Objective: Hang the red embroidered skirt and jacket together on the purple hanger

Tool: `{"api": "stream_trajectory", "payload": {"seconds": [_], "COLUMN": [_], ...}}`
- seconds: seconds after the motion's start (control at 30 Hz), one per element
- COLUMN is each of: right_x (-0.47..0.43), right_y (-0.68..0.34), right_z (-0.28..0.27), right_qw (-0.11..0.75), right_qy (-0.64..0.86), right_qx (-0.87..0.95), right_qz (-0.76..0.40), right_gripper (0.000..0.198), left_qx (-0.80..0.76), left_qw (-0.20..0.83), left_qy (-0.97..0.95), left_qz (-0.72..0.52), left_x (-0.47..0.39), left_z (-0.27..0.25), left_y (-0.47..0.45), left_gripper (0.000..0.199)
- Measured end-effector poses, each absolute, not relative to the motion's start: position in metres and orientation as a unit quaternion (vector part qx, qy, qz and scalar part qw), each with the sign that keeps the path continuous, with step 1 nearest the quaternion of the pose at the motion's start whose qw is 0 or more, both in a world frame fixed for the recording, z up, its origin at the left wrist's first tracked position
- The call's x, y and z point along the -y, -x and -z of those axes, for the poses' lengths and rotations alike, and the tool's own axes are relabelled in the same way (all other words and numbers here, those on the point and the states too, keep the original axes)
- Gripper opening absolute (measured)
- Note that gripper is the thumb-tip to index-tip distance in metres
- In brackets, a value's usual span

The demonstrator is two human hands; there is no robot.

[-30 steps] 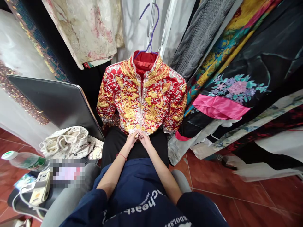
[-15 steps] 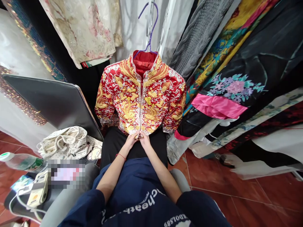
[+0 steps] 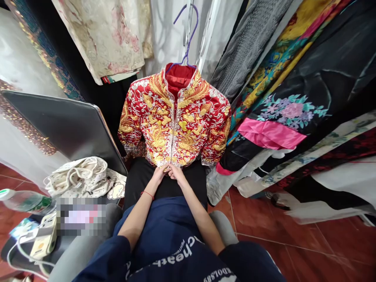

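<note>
The head view faces forward and down onto the red jacket [image 3: 158, 135]. It looks from nearby, above and beyond its hem.

A gold-embroidered red jacket [image 3: 183, 117] sits on a purple hanger [image 3: 187, 54].

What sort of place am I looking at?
Probably a clothing shop or garment storeroom: there's an embroidered red jacket on a purple hanger, with gray knitwear and a black flowered garment hanging nearby.

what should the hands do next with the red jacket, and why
Perhaps the left hand and right hand should line up the front edges at the hem of the red jacket: both meet there, and the edges part below the collar.
</note>
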State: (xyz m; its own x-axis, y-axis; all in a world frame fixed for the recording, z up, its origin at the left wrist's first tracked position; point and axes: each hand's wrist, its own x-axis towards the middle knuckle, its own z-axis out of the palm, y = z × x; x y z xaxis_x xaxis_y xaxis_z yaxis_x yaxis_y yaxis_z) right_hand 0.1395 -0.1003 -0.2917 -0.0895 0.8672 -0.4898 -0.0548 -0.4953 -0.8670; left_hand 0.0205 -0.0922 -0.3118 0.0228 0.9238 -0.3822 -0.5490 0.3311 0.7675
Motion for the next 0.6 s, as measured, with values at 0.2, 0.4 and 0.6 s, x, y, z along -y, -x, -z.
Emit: {"api": "stream_trajectory", "payload": {"seconds": [0.2, 0.4, 0.6], "right_x": [0.103, 0.105, 0.109], "right_y": [-0.141, -0.134, -0.138], "right_z": [0.295, 0.291, 0.285], "right_qw": [0.393, 0.432, 0.458], "right_qy": [0.595, 0.581, 0.590], "right_qx": [0.396, 0.425, 0.434], "right_qz": [-0.578, -0.544, -0.504], "right_gripper": [0.035, 0.031, 0.022], "left_qx": [-0.443, -0.443, -0.448], "left_qw": [0.695, 0.701, 0.699], "left_qy": [-0.209, -0.215, -0.213], "left_qz": [-0.526, -0.516, -0.515], "left_x": [0.093, 0.093, 0.095], "left_z": [0.313, 0.310, 0.306], "left_y": [-0.014, -0.011, -0.011], "left_gripper": [0.047, 0.043, 0.039]}}
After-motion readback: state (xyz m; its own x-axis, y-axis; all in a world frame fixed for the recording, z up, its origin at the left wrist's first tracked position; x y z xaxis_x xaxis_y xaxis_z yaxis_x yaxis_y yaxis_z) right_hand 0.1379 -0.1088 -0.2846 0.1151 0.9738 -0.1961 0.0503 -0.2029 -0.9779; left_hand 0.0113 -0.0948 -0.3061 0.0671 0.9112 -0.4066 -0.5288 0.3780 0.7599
